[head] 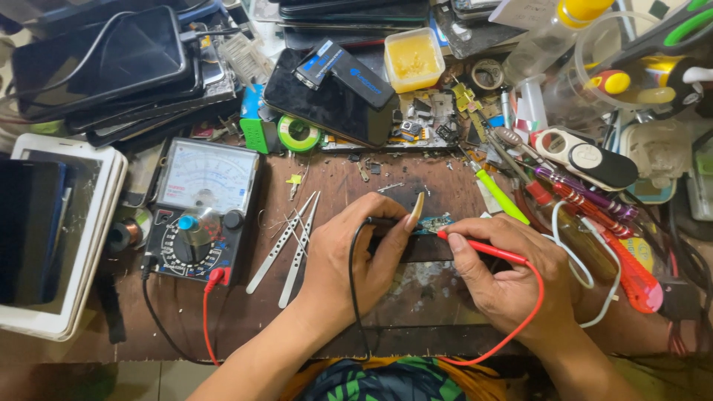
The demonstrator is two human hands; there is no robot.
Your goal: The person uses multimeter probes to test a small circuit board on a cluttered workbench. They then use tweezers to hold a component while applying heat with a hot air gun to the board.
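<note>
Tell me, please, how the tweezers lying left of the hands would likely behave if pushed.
The tweezers look like thin bare metal, so probably light and apt to slide on the wooden bench. They lie flat, so rolling seems unlikely. Their fine tips may bend or snag.

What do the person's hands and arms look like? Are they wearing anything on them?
Both hands are bare: no gloves, rings or watch show. The left hand has a very long thumbnail. The right hand has short nails. Both forearms are bare too, with no sleeves in view.
</note>
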